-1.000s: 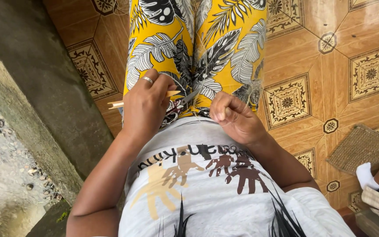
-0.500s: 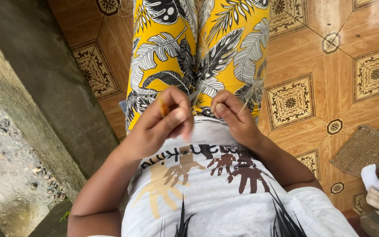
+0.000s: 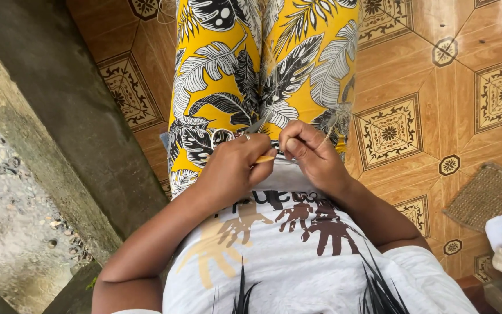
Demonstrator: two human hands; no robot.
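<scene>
Beside the hands, a woven mat [image 3: 491, 196] lies on patterned floor tiles [image 3: 431, 110].

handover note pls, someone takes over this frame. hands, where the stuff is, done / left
Left hand: closed on a thin orange stick, tip pointing toward the right hand, a ring on one finger.
Right hand: fingers pinched on thin pale fibres over the lap.
Both hands rest close together on the yellow leaf-print trousers, just above the shirt hem.
Done: cannot tell; no finished piece shows.
Left: the fibres are loose at the right hand.
Nearby: woven mat on the tiled floor.
</scene>
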